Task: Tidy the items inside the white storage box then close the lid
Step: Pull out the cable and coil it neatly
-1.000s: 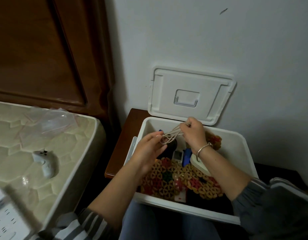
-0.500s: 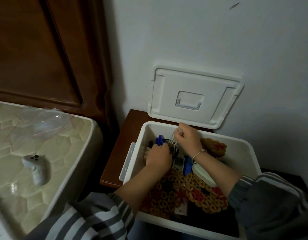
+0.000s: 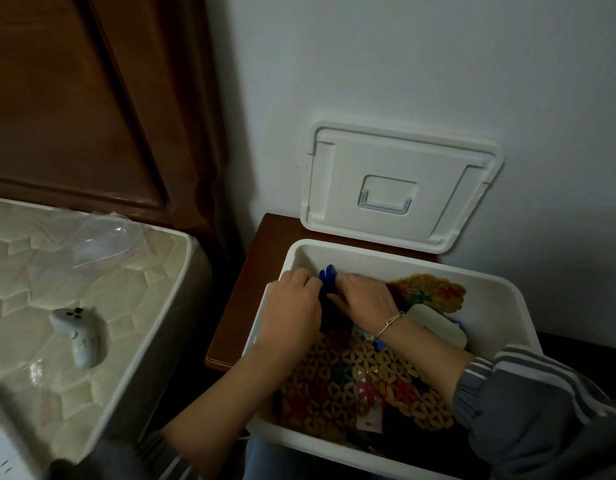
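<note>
Bed (image 3: 126, 306): far left; a pale game controller (image 3: 79, 336) and a clear plastic bag (image 3: 92, 244) lie on it.
Worktop (image 3: 265, 244): brown wood, carries the white storage box (image 3: 490, 282).
Left hand (image 3: 292, 306): inside the box's far-left corner, fingers curled beside a blue plastic piece (image 3: 327, 277); cannot tell if it grips.
Right hand (image 3: 365, 299): just right of the blue piece, fingertips hidden; grip cannot be told. Bracelet (image 3: 391, 322) on the wrist.
Woven mats (image 3: 351, 386): in the box's near half, beneath the forearms.
Lid (image 3: 396, 188): off, leaning on the wall behind the box.
</note>
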A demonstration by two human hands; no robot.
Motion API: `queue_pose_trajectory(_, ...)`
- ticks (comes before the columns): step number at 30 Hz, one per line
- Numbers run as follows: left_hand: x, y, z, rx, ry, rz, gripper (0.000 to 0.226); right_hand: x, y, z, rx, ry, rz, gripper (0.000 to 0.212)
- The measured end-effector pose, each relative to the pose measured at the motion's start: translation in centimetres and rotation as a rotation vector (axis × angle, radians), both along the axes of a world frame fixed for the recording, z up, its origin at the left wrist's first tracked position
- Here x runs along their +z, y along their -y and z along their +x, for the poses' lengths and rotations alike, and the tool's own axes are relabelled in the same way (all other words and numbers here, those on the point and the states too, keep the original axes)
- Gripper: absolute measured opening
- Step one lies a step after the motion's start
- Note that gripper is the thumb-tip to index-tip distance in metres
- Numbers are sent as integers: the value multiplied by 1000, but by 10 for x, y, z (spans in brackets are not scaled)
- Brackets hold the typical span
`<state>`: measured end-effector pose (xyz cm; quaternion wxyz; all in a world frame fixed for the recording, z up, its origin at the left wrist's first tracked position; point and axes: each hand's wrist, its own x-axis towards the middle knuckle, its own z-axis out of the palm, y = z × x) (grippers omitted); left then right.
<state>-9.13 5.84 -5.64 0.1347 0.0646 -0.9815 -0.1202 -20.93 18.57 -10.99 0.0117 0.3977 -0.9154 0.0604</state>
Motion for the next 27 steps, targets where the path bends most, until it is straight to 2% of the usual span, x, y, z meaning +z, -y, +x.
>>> queue_pose_trajectory(3,10,11,14,99,-117,44,27,-6,-3,2,-17,-24,30,39)
queue_pose_trajectory(6,4,17,20,185,0,134,45,-11,-6,5,-35,-111,83,47)
queue_pose_trajectory(9,-4,15,25,160,123,210,52,-9,-8,12,-26,-229,179,52)
queue_pose_trajectory(13,-5,13,29,144,128,259,52,9,-17,21,-24,-134,118,57)
queue_pose_trajectory(17,0,13,35,64,38,121,42,56,-49,34,-121,-100,-127,50)
queue_pose_trajectory(20,1,1,39,-104,-29,40,28,88,-103,40,-227,-156,-204,20)
queue_pose_trajectory(22,-6,-12,39,-177,116,22,26,96,-143,45,-306,-95,-214,7)
queue_pose_trajectory(24,-17,-23,38,-142,361,-19,30,95,-175,55,-373,88,-238,11)
queue_pose_trajectory(27,-35,-31,35,-31,698,-18,47,82,-199,75,-362,272,-204,18)
